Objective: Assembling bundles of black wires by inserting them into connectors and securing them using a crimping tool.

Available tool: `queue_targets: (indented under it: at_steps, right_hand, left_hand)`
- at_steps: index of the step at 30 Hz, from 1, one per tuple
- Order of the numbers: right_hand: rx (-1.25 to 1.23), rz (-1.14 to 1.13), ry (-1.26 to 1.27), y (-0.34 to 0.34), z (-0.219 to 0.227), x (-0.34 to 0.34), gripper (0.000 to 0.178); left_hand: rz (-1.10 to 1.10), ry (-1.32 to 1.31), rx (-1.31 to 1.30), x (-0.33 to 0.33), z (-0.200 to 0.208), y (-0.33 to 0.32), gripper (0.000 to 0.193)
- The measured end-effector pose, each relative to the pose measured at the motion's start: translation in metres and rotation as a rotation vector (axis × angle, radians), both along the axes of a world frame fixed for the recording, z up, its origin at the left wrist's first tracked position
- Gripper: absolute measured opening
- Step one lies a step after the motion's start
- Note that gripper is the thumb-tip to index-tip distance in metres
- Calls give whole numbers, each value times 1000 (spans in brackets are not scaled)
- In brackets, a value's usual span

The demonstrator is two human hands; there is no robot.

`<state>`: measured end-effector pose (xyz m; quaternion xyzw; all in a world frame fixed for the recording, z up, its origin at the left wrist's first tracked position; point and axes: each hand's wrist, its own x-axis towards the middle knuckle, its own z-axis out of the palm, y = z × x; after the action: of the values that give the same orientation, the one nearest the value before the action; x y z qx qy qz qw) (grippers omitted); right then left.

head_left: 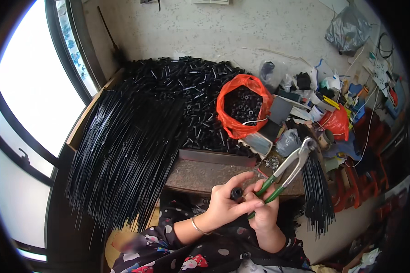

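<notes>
Green-handled metal pincers [281, 171], handles spread, slant up to the right in the right hand [265, 215]. A short black tube [236, 194] shows its round end in the left hand [223, 204].

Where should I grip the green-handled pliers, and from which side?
Take the pliers by the green handles, probably from the near side, below: they slant down to the lower left, while the bare metal head points up and away to the right. The right hand holds them there; since the handles stand apart, a grip spanning both looks surest.
</notes>
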<state>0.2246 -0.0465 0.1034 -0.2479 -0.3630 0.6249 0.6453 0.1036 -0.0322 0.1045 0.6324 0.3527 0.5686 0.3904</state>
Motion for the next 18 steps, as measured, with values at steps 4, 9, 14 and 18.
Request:
queue_targets:
  at_steps: [4, 9, 14, 18]
  right_hand:
    - [-7, 47, 10, -10, 5, -10, 36]
    - [27, 91, -37, -13, 6, -12, 37]
    - [153, 43, -113, -17, 8, -16, 28]
    - [451, -259, -454, -10, 4, -22, 24]
  left_hand:
    - [48, 7, 64, -9, 4, -11, 63]
    - [41, 1, 71, -14, 5, -16, 64]
    - [48, 17, 88, -14, 7, -19, 66]
    - [124, 37, 149, -13, 3, -16, 67]
